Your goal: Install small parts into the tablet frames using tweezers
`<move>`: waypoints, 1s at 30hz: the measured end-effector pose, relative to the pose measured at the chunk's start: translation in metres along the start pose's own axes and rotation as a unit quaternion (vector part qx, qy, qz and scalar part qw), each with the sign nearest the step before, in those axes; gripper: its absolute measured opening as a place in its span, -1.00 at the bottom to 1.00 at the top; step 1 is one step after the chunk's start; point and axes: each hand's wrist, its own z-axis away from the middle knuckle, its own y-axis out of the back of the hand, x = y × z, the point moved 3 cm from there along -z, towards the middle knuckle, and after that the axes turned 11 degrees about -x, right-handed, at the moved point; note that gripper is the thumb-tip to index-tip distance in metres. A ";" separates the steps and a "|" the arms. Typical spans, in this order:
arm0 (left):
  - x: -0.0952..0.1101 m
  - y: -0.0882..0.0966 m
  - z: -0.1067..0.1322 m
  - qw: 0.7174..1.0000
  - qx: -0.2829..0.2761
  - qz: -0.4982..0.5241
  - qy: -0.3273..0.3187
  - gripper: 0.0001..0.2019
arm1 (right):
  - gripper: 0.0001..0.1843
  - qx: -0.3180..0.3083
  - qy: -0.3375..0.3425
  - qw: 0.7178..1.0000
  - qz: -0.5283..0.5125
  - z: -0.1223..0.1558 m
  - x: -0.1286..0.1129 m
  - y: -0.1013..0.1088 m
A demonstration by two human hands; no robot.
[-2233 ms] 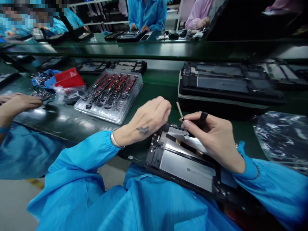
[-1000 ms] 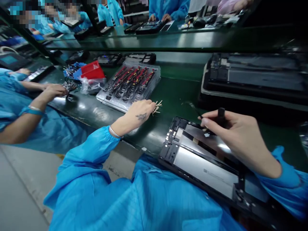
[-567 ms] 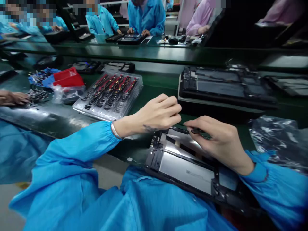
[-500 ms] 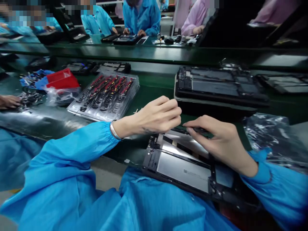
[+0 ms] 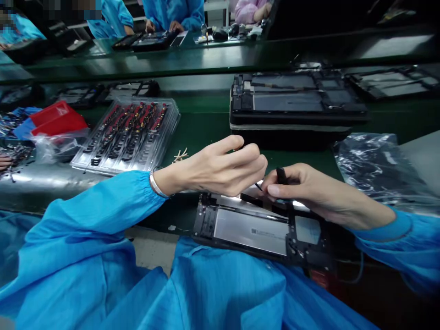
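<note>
An opened tablet [image 5: 250, 231] lies below my hands at the bench edge, its silver battery and black frame exposed. My left hand [image 5: 220, 167] hovers above its far side, fingers curled together; whatever they pinch is hidden from me. Just to the right, my right hand [image 5: 299, 185] is closed on a small black part [image 5: 281, 176], whose flat end sticks up between thumb and fingers. A thin dark tip shows between the two hands. The right hand covers the tablet's upper right portion.
A clear plastic tray [image 5: 127, 133] of small red and black parts stands left. Behind my hands is a stack of opened tablets [image 5: 292, 101]. A clear plastic bag [image 5: 378, 165] lies right, a red bin [image 5: 60, 119] far left. Co-workers in blue and pink sit across the bench.
My right hand has turned and closed, and the black part now stands up out of its grip. My left hand stays close beside it. The whole view has shifted a little.
</note>
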 end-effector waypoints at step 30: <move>0.041 -0.053 0.029 0.857 -0.157 0.480 0.107 -0.62 | -0.80 0.236 -0.010 0.870 0.433 0.038 0.034 0.039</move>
